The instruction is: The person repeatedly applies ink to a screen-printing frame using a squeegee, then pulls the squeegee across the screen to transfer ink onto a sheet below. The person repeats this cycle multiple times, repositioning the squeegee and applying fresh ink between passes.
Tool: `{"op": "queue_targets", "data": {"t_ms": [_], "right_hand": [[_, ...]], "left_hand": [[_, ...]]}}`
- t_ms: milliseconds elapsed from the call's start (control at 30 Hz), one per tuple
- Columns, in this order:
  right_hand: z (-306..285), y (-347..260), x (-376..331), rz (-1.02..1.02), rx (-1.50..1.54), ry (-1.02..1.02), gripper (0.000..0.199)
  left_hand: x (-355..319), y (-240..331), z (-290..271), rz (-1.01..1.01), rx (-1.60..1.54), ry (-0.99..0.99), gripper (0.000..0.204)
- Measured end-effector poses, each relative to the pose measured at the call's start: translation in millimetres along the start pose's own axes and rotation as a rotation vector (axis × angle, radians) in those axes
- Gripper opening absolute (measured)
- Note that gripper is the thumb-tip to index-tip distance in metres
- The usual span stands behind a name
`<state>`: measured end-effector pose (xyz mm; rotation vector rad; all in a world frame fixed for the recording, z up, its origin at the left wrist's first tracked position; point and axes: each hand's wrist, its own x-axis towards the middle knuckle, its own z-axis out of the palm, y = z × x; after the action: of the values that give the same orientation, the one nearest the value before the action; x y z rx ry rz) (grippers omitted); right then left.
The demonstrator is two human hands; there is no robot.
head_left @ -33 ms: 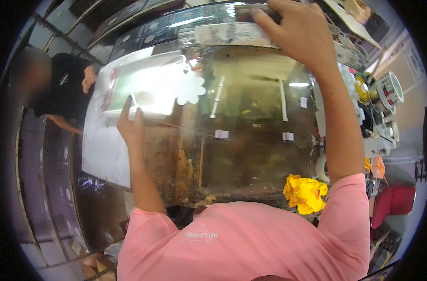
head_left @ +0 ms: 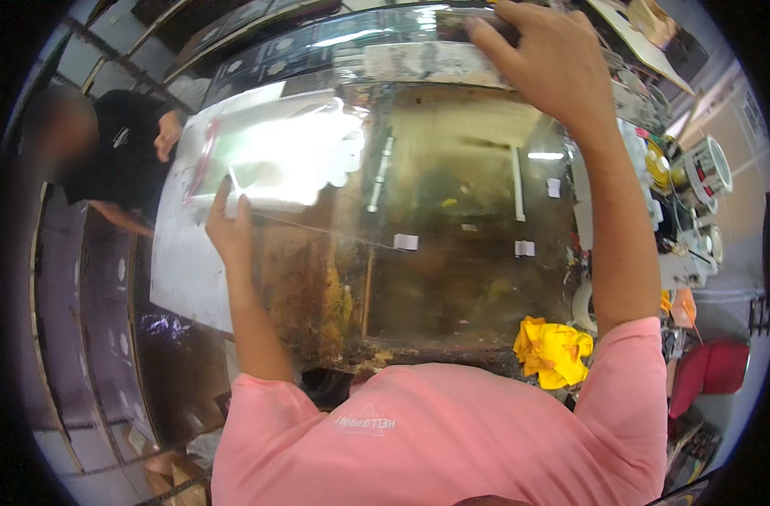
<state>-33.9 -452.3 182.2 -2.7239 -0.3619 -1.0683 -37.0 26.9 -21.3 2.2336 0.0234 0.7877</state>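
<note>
My left hand (head_left: 230, 226) is at the near edge of a glossy clear plastic sheet (head_left: 271, 187), pinching it between finger and thumb, with a bright crease beside the fingertips. White scalloped flower shapes (head_left: 343, 156) show blurred at the sheet's right side. The sheet lies over a white board (head_left: 191, 266). At the far side my right hand (head_left: 547, 63) is curled over the dark end of a whitish, stained frame bar (head_left: 431, 63); its outer fingertips are partly cut off by the view. Right of the sheet is a brown, stained work surface (head_left: 452, 295) with white strips and small white tabs.
A crumpled yellow cloth (head_left: 552, 352) lies at the near right edge. Tubs and cans (head_left: 701, 169) crowd the right side, with a red chair (head_left: 726, 367) below. A person in black (head_left: 127, 156) stands at the left beside racks (head_left: 98, 320). Flower-marked panels (head_left: 267, 55) are behind.
My left hand has shifted slightly left with the plastic sheet, and the flower shape has blurred and moved a little. My right hand stays at the bar. The whole view has shifted slightly.
</note>
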Motion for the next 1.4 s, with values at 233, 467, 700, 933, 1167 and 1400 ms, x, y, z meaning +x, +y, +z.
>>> {"op": "queue_targets", "data": {"t_ms": [233, 467, 700, 933, 1167, 1400], "right_hand": [[6.3, 0.4, -5.1, -0.038, -0.107, 0.048, 0.052], [2.1, -0.3, 3.9, -0.034, -0.100, -0.028, 0.050], [8.1, 1.8, -6.7, -0.055, -0.118, 0.044, 0.049], [9.6, 0.0, -8.8, -0.052, -0.089, 0.074, 0.050], [-2.3, -2.2, -3.6, 0.006, -0.039, 0.012, 0.055], [3.8, 0.3, -5.9, -0.044, -0.003, 0.046, 0.055]], "left_hand": [[40.5, -97.5, -72.8, -0.157, 0.642, 0.119, 0.061], [4.6, -19.0, 33.2, 0.506, 0.630, -0.317, 0.061], [-7.4, -10.4, 79.1, 0.117, 0.773, -0.468, 0.054], [43.1, 0.2, 61.9, -0.072, 0.517, -0.391, 0.047], [2.2, 91.8, 85.3, 0.364, 0.359, -0.521, 0.038], [-141.4, 167.2, 196.4, 0.551, 0.361, -0.813, 0.090]]}}
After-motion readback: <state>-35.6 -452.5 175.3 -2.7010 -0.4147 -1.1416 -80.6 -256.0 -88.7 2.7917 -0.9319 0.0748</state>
